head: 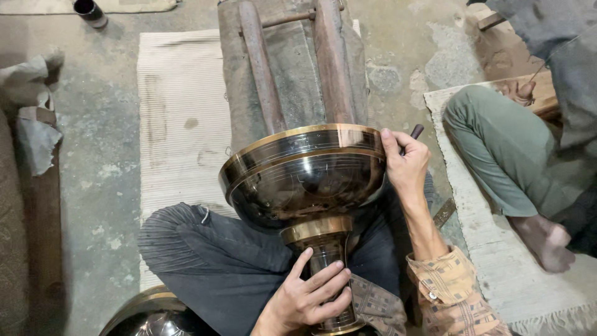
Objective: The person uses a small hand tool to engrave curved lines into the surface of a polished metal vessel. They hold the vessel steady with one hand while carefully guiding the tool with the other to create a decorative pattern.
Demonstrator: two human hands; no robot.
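Big bowl: a dark, shiny metal bowl with gold bands lies tipped on the person's lap, its mouth toward the wooden rest, so the side faces up where the tool can get at it.
Stem: a gold collar and a dark stem run back from the bowl toward the person's body, like a handle.
Left hand: the left hand is wrapped around the stem, fingers curled tight, I think to stop the bowl from rolling.
Right hand: the right hand is closed around a thin dark tool and rests against the bowl's gold rim, so the tool stays steady there.
Wooden rest: a heavy wooden block with two long bars lies just past the bowl. The rim seems to lean on it, though I cannot see them touch.
Mat: a pale ribbed mat lies under the block and the person's legs, soft to sit on.
Other person: someone in green trousers sits near on another mat, a bare foot out.
Second bowl: part of another shiny bowl shows by the person's knee.
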